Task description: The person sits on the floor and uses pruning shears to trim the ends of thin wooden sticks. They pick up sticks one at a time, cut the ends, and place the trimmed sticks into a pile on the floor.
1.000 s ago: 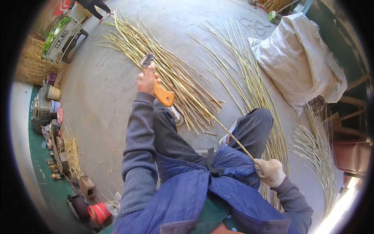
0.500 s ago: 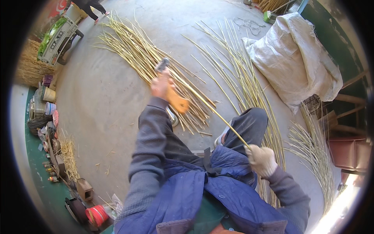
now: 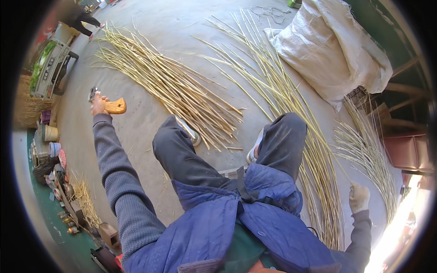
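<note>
Out to the left, my bare left hand point(image 3: 99, 104) is closed round a hand tool with a curved wooden handle point(image 3: 115, 106) and a small metal head point(image 3: 92, 93); I cannot make out its exact kind. Far to the right, my right hand point(image 3: 359, 197), in a pale knit glove, grips the end of a thin stick point(image 3: 342, 167). That stick slants away up and left across other sticks, its far part blurred. One bundle of yellowish sticks point(image 3: 168, 84) lies on the floor ahead of my knees. A second, greener bundle point(image 3: 314, 168) runs beside my right leg.
A large white woven sack point(image 3: 332, 50) lies at the far right, with more thin sticks point(image 3: 364, 150) below it. A small vehicle point(image 3: 52, 68) and a person's legs point(image 3: 84, 22) are at the far left. Buckets point(image 3: 50, 133) and clutter line the left wall.
My left hand has swung out to the left with the tool, away from the sticks. My right hand has drawn the stick farther right and outward. The view has shifted slightly.
</note>
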